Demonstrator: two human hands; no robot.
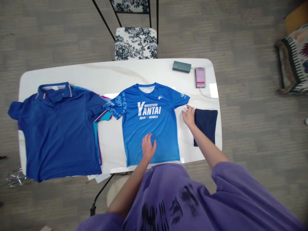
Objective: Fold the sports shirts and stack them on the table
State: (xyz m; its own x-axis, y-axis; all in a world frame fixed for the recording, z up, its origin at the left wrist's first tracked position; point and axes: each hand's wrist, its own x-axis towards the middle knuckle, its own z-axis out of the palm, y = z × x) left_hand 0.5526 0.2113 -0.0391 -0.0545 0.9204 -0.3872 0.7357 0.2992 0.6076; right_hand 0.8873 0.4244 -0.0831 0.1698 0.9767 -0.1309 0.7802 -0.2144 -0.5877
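A bright blue T-shirt (150, 123) printed "MARATHON YANTAI" lies spread flat, front up, in the middle of the white table (72, 72). My left hand (148, 148) rests flat on its lower hem area, fingers apart. My right hand (188, 116) lies open on the table just right of the shirt's side, below its right sleeve. A folded dark navy garment (207, 125) sits immediately right of that hand, near the table's right edge.
A stack of shirts topped by a navy polo (57, 128) covers the table's left part and hangs over its edges. A dark green case (181, 66), a phone (200, 77) and a white cable (207, 95) lie at the back right. A patterned chair (135, 43) stands behind the table.
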